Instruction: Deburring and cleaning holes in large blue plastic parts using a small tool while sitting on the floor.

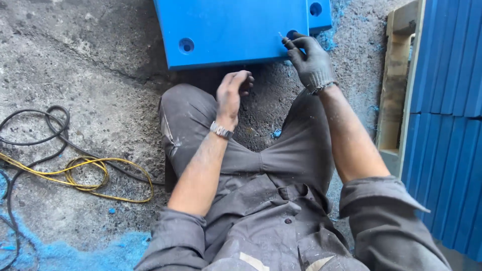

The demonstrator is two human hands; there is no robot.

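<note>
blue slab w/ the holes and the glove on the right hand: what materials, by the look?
Blue slab: looks like solid plastic sheet, smooth matte finish, uniform colour; matching blue shavings lie on the floor, so the colour seems to go through. Exact type can't be told.
Right hand: dark grey knit fabric glove, ribbed cuff; possibly coated.

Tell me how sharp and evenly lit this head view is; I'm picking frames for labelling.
Head view: soft, even daylight, no hard shadows or glare; the blue panel is evenly lit, the concrete floor well textured. Both the gloved right hand at a panel hole and the bare left hand look slightly soft. Straight edges bend a little near the frame's sides.
</note>
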